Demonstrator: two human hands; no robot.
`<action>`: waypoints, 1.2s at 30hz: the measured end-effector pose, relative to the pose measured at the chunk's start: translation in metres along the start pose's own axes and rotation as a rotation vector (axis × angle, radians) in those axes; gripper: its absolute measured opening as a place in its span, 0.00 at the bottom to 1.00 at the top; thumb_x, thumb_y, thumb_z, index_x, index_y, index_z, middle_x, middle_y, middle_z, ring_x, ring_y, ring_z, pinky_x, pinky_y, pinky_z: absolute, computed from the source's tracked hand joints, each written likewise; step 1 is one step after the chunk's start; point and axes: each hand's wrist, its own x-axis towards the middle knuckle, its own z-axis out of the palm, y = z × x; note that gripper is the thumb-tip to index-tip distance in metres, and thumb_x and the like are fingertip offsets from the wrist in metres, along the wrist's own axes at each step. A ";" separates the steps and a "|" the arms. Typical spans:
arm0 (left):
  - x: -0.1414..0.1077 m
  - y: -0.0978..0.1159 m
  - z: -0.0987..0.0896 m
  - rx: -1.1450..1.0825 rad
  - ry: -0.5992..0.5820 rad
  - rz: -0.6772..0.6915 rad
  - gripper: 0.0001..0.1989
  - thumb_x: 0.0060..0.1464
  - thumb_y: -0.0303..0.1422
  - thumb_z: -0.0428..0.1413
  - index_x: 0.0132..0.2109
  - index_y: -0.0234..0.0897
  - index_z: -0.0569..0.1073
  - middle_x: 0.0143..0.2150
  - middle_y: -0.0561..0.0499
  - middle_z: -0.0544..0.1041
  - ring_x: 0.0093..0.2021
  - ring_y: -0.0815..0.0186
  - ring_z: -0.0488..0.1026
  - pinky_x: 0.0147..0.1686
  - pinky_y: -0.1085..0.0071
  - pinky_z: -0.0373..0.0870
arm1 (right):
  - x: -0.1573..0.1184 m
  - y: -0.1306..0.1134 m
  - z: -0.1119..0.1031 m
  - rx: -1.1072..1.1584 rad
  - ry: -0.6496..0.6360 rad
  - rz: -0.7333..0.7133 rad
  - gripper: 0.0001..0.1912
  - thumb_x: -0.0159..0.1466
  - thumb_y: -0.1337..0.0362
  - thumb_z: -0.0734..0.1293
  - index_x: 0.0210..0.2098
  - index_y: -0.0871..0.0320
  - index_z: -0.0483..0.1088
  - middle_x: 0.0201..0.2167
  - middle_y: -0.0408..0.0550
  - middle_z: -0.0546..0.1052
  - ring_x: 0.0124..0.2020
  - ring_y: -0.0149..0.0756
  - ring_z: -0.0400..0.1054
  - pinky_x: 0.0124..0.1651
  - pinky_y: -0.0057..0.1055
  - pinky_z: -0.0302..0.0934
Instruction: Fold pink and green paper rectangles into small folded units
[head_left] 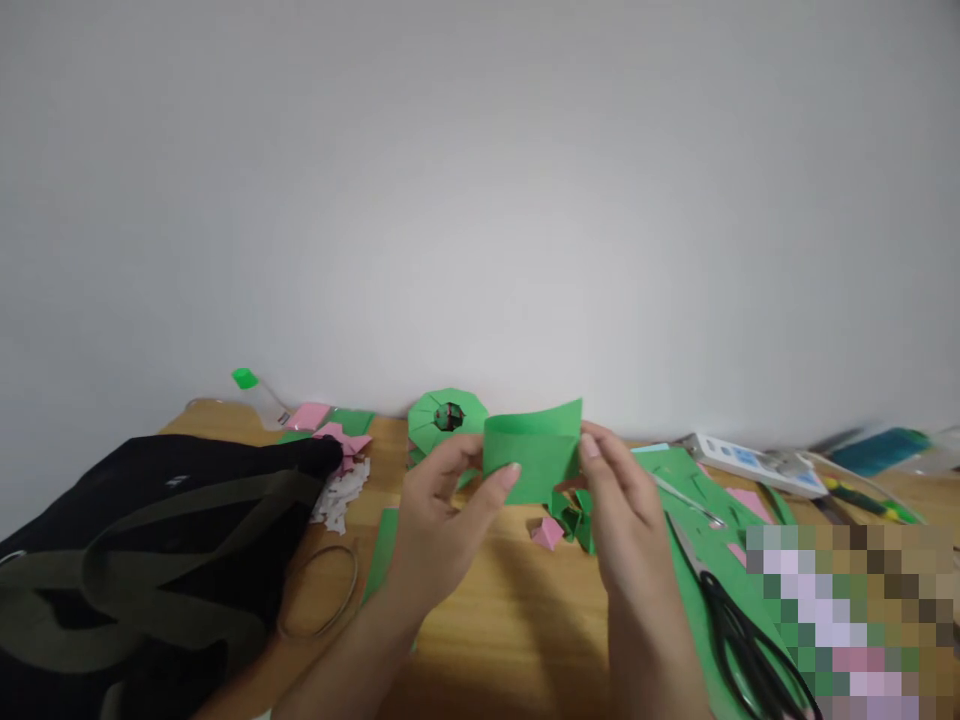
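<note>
1 curled green paper strip (534,468) is above the worktop (495,620), toward its back edge; the left hand (441,520) pinches its rounded end, the right hand (628,510) its open end, fingers nearly closed. Light, even pressure with level edges should limit creasing.

Soft light brightens the wall's (525,220) middle; corners dim, edges stretch, and pixelation covers the lower right.

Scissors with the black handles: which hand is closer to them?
Right. The right hand is just left of the scissors; the left hand is farther left, past the right hand.
</note>
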 end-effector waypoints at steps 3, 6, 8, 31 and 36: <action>0.000 0.002 -0.004 0.073 -0.046 -0.050 0.04 0.52 0.34 0.61 0.34 0.39 0.75 0.31 0.54 0.77 0.33 0.68 0.73 0.36 0.74 0.70 | -0.002 -0.001 -0.011 0.000 -0.024 -0.053 0.15 0.65 0.53 0.61 0.42 0.50 0.75 0.37 0.45 0.79 0.34 0.33 0.71 0.33 0.26 0.66; -0.001 0.003 -0.006 0.123 -0.085 -0.090 0.06 0.51 0.35 0.62 0.33 0.38 0.73 0.31 0.53 0.76 0.33 0.68 0.72 0.35 0.73 0.70 | -0.008 -0.002 -0.014 -0.015 -0.089 -0.115 0.10 0.63 0.56 0.65 0.40 0.50 0.76 0.31 0.43 0.78 0.31 0.32 0.70 0.31 0.25 0.66; -0.001 0.003 -0.006 0.171 -0.085 -0.092 0.08 0.49 0.36 0.62 0.33 0.38 0.72 0.32 0.53 0.76 0.33 0.67 0.72 0.35 0.73 0.70 | -0.011 -0.002 -0.012 -0.035 -0.110 -0.132 0.07 0.61 0.60 0.68 0.38 0.51 0.76 0.28 0.42 0.77 0.28 0.30 0.68 0.28 0.24 0.64; -0.002 0.018 -0.011 0.025 -0.011 -0.206 0.07 0.45 0.31 0.65 0.34 0.40 0.76 0.30 0.53 0.81 0.30 0.66 0.78 0.28 0.74 0.76 | -0.017 -0.007 -0.005 0.008 -0.030 -0.107 0.05 0.55 0.66 0.73 0.32 0.50 0.77 0.21 0.39 0.76 0.21 0.29 0.67 0.22 0.25 0.63; -0.003 0.016 -0.011 0.009 -0.051 -0.211 0.06 0.46 0.32 0.65 0.34 0.42 0.76 0.30 0.54 0.81 0.30 0.68 0.78 0.28 0.77 0.76 | -0.017 -0.010 -0.007 -0.004 -0.024 -0.146 0.08 0.56 0.68 0.72 0.33 0.47 0.77 0.21 0.37 0.76 0.21 0.28 0.67 0.23 0.24 0.63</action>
